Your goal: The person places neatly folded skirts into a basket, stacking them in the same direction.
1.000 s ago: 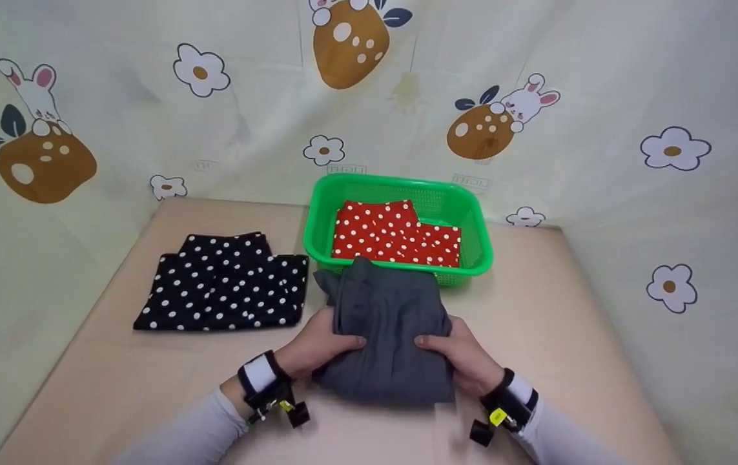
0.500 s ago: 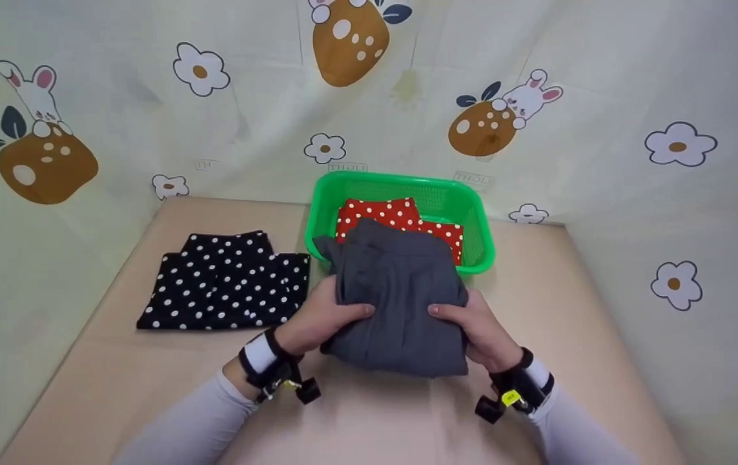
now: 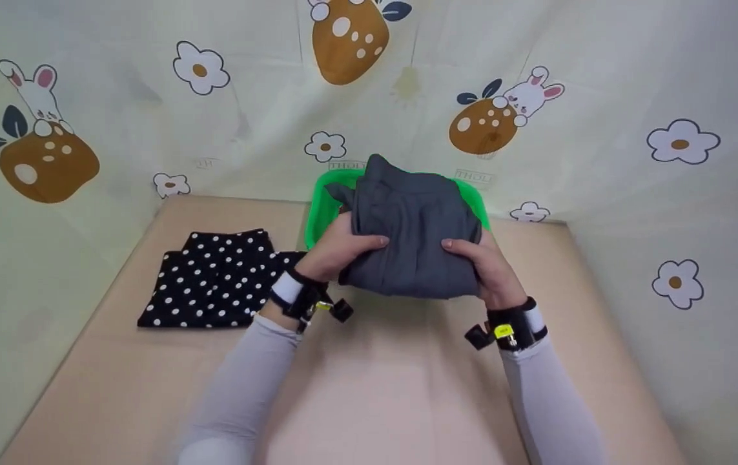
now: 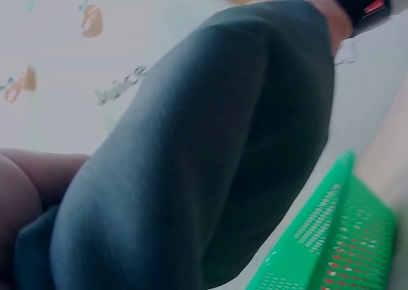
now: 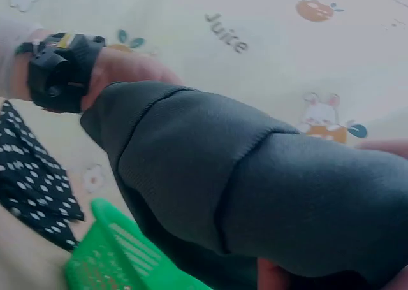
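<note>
Both hands hold a folded dark grey garment (image 3: 417,226) up over the green basket (image 3: 321,213), hiding most of the basket in the head view. The left hand (image 3: 343,248) grips its left side, thumb lying on top. On the opposite side the right hand (image 3: 488,261) grips it the same way, fingers underneath. In the left wrist view the grey cloth (image 4: 191,143) bulges above the basket (image 4: 319,239), whose holes show red inside. From the right wrist, folded layers of the garment (image 5: 210,162) span between the hands.
A folded black garment with white polka dots (image 3: 214,281) lies on the beige table (image 3: 356,400), left of the basket. Behind the table hangs a pale curtain (image 3: 265,116) printed with rabbits, fruit and flowers.
The hands have carried the grey garment forward and up from in front of the basket to above it. The red polka-dot garment inside the basket is now covered from the head view.
</note>
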Demonstrator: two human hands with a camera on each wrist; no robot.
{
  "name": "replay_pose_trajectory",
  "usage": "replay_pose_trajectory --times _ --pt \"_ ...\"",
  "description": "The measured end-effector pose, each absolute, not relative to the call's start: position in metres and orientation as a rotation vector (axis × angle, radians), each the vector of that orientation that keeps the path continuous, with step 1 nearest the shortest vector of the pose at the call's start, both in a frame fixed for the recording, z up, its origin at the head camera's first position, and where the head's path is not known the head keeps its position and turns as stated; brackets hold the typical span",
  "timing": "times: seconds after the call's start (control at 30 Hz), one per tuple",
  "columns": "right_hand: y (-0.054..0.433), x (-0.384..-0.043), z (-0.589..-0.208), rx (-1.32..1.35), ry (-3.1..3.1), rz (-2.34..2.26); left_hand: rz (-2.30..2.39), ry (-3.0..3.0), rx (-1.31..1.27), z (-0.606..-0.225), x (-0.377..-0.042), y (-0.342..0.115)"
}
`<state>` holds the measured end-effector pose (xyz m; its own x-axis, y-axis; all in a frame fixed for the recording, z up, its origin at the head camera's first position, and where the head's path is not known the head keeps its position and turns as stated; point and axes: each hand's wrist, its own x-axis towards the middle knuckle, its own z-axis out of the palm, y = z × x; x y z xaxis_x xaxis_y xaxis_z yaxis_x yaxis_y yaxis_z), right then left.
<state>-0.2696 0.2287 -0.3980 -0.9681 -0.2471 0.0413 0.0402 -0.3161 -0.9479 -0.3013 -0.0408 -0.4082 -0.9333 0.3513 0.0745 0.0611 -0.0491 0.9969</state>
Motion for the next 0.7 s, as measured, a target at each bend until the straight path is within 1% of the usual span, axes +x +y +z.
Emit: replay_pose_trajectory --times 0.2,0.3,0.37,0.47,0.7 --pt "0.235 -0.298 -0.388 -0.209 1.756 -2.504 2.311 1.627 0.528 -0.409 -0.339 -0.037" --pt "0.236 -0.311 -0.390 -0.178 1.857 -2.540 2.364 1.481 0.568 -0.413 -0.351 -0.037" --pt "0.236 -0.317 -0.394 -0.164 1.945 -2.541 2.361 1.493 0.566 -0.416 -0.356 -0.038" --pt "0.236 -0.323 -0.405 -0.119 2.065 -2.523 2.340 1.640 0.497 -0.423 -0.360 -0.038" --pt "0.234 -0.331 -0.430 -0.005 2.208 -2.484 2.282 2.008 0.234 -0.440 -0.365 -0.036"
